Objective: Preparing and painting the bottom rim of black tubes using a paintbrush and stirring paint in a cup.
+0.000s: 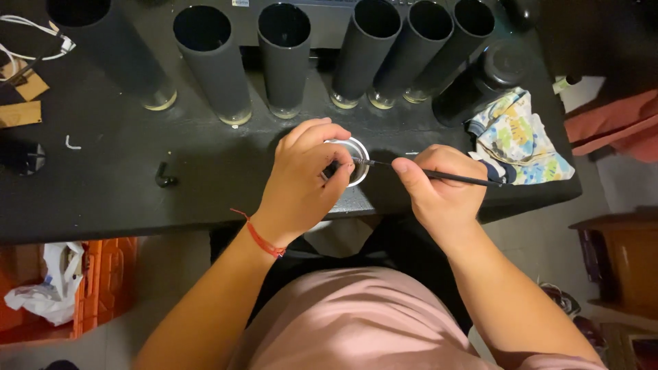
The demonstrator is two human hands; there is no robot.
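Black table, left hand gripping small glass jar, right hand holding brush

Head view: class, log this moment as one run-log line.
left hand: grips small round container | right hand: holds thin brush, tip at container | table: black, row of dark tubes behind

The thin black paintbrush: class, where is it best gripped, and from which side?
Grip the paintbrush along its bare handle, coming from the right. It lies nearly level, bristle tip pointing left into the small round cup that the left hand covers; the right hand pinches it that way.
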